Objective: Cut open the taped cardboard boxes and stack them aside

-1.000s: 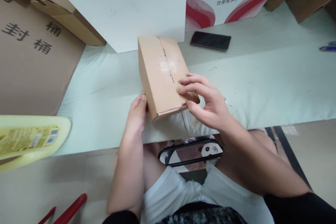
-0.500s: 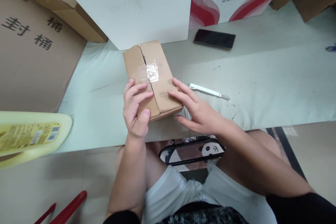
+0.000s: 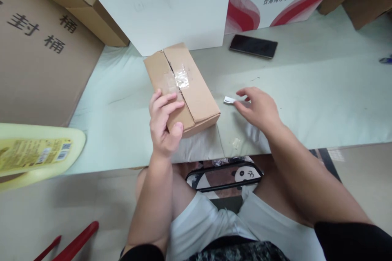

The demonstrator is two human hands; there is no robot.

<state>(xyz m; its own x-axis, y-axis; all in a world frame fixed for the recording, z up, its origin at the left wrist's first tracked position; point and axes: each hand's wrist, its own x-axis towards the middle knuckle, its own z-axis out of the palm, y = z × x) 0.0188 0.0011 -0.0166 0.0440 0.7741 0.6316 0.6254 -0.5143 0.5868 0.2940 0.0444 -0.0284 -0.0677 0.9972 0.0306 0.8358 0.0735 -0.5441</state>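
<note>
A small brown cardboard box [image 3: 200,89] lies at a slant on the cloth-covered table, with clear tape across its top seam. My left hand [image 3: 163,124] grips the box at its near left corner, fingers over the top and thumb by the front edge. To the right, my right hand [image 3: 260,106] is over a slim white utility knife [image 3: 228,100], thumb and forefinger apart on either side of it. Only the knife's left end shows; the hand hides the rest. Whether the thumb touches the knife I cannot tell.
A black phone [image 3: 253,46] lies behind the knife. White carton [image 3: 162,4], red-and-white carton [image 3: 275,8] and brown cartons [image 3: 45,69] line the back and left. A yellow bottle [image 3: 39,151] is at the left edge. A tape scrap [image 3: 236,143] lies near the front edge.
My right hand has left the box and moved right, over the knife. My left hand stays on the box. The view has shifted slightly.
</note>
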